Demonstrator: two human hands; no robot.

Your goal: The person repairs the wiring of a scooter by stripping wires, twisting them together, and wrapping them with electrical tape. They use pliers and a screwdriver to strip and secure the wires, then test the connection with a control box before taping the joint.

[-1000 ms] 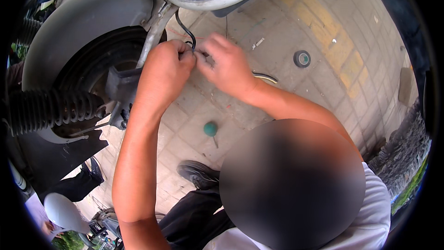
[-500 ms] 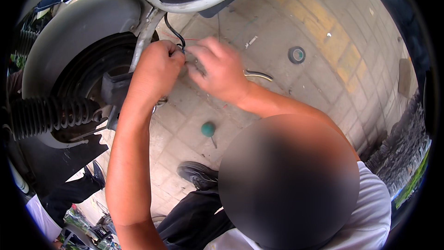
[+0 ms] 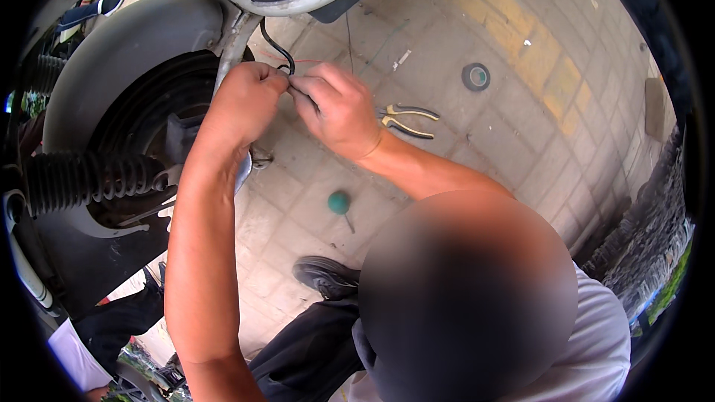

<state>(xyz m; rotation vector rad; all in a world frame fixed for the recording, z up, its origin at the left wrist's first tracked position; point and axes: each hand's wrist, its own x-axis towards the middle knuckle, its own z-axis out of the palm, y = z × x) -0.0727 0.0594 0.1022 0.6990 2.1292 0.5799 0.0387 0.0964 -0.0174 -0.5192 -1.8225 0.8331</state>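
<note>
A black cable [image 3: 274, 43] hangs from the underside of the vehicle, beside a pale frame tube, and runs down to my fingertips. My left hand [image 3: 252, 103] pinches the cable's end between thumb and bent fingers. Close against it, my right hand [image 3: 339, 108] is closed too, its thumb and forefinger meeting the left fingertips at the cable end. The thin piece between the right fingers is mostly hidden. A thin red wire [image 3: 304, 60] passes just behind the hands. Pliers [image 3: 410, 120] with yellow-and-black handles lie beside my right wrist, jaws partly covered.
A roll of dark tape [image 3: 476, 77] and a green ball-handled tool [image 3: 339, 202] lie on the paving. The wheel [image 3: 141, 112] with its grey guard and a coil spring [image 3: 97, 181] stand at left. A person's shoe [image 3: 112, 3] shows at top left.
My right hand has moved left and its fingertips now meet the left hand's. The pliers, mostly covered before, have come into view. The whole view has shifted slightly.
</note>
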